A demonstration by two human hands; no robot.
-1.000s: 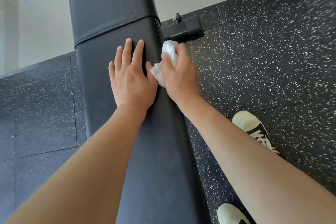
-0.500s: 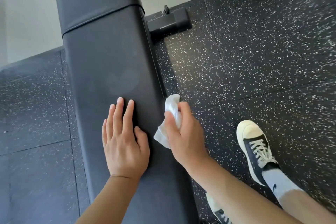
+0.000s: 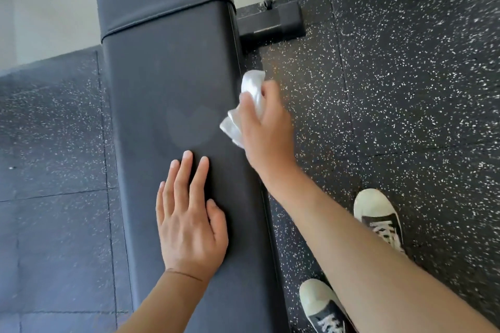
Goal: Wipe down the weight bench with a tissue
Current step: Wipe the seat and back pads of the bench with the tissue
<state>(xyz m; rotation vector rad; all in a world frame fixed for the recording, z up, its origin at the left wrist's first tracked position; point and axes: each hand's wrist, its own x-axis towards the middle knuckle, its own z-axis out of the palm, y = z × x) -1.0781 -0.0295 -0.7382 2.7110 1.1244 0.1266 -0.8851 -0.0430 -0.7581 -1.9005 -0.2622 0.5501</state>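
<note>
Tissue: crumpled white paper tissue (image 3: 250, 104), gripped in the right hand (image 3: 266, 127) against the pad's right edge.
Worktop: long black padded weight bench (image 3: 173, 84).
Left hand (image 3: 189, 220): flat on the pad, fingers straight, holding nothing.
Floor: black speckled rubber floor (image 3: 405, 89) beneath the right hand.

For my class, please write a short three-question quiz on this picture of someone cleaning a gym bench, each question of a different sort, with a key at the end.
1. True or false: the left hand lies flat, fingers straight, on top of the bench pad.
2. Multiple choice: where does the right hand hold the tissue?
A. at the pad's right edge
B. on the floor by the shoes
C. under the left hand
3. Fill in: the floor is black with white ____.

Key: 1 true; 2 A; 3 speckles.
</note>
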